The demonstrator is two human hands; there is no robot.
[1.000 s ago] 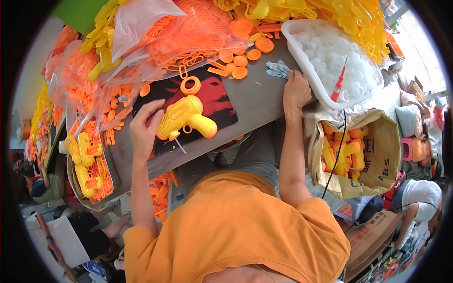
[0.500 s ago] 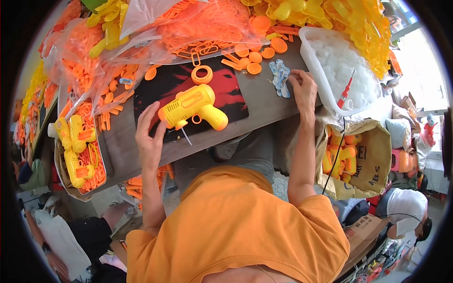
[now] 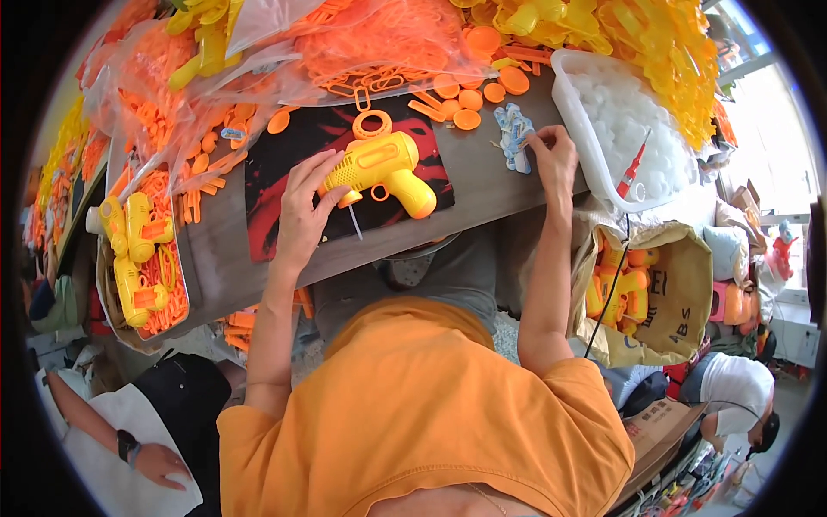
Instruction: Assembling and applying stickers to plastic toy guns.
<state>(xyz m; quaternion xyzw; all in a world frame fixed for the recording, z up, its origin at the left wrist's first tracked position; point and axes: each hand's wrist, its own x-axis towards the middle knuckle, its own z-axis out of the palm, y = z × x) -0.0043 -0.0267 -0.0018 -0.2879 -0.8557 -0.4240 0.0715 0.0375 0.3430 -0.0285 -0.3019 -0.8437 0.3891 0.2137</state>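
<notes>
Gun (image 3: 376, 162) has shifted rightward over the dark mat (image 3: 276, 159); left hand (image 3: 303, 204) now wraps its muzzle end, so it seems steadied for work. Right hand (image 3: 554, 159), beside the white tub (image 3: 565, 96): fingertips at the blue labels (image 3: 514, 136) (pinching one? cannot tell).

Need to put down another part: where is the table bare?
The table is bare between the dark mat and the blue-and-white pieces by the right hand, and at front left, between the mat and the long tray. The far side is crowded with orange parts and yellow parts; a white tub fills the right end.
</notes>
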